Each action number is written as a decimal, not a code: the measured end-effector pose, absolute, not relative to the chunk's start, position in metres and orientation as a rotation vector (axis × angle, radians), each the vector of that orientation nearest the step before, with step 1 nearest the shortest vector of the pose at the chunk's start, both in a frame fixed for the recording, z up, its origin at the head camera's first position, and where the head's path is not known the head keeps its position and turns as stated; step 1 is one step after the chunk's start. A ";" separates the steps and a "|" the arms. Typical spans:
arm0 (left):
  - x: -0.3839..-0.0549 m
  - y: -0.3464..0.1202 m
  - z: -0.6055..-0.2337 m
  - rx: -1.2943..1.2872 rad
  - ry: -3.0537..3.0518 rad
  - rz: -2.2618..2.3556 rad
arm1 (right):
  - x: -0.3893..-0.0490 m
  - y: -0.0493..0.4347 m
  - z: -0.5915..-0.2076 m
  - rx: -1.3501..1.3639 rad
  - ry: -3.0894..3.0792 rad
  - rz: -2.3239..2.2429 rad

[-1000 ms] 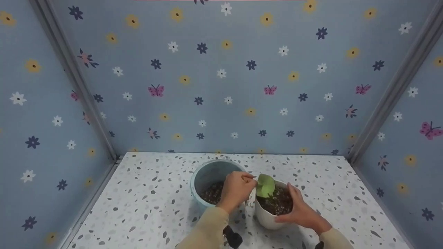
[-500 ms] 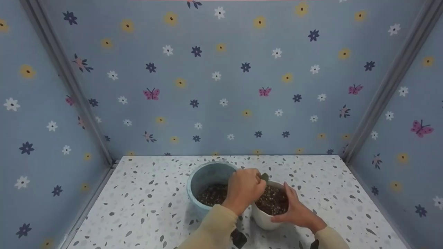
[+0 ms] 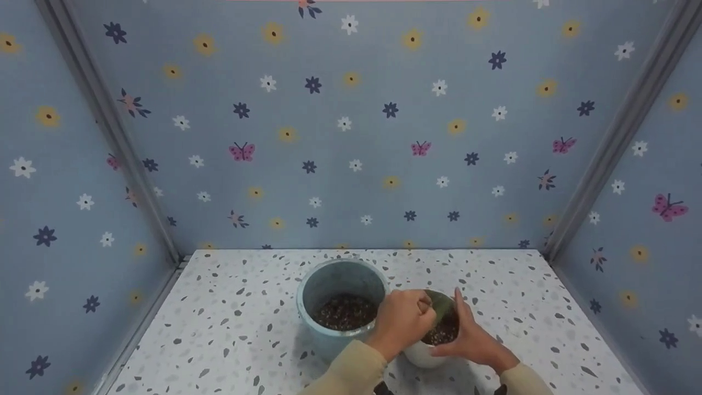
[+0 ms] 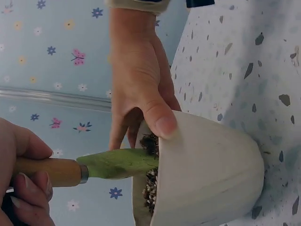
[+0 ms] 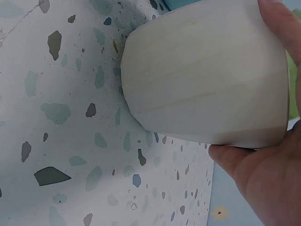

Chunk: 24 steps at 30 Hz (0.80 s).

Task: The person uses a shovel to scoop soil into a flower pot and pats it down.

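Note:
My left hand (image 3: 403, 321) grips the wooden handle of a small trowel (image 4: 117, 164) with a green blade. The blade points down into the white plant pot (image 4: 207, 169), its tip at the dark, white-flecked soil (image 3: 443, 332) and partly hidden there. On the pot's right side, my right hand (image 3: 476, 339) holds the wall near the rim, thumb toward the front and fingers round the back. In the right wrist view the white pot's base stands on the speckled tabletop (image 5: 70, 141).
A larger light-blue pot (image 3: 329, 340) stands just left of the white one, with similar soil (image 3: 345, 311) low inside it. Blue flowered panels (image 3: 351, 137) enclose the table at the back and on both sides.
My left hand has moved right and down, from beside the white pot to over it. The trowel blade has turned and dropped to the soil. The right hand keeps its hold.

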<state>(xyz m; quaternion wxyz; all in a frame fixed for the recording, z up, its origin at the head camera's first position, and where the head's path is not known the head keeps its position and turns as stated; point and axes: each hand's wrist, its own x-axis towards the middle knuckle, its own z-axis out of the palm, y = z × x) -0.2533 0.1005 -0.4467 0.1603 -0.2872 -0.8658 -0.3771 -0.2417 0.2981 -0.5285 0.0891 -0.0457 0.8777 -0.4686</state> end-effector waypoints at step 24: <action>-0.252 0.086 -0.433 -0.919 -2.498 -0.881 | -0.246 0.300 -0.528 -0.085 2.618 -1.395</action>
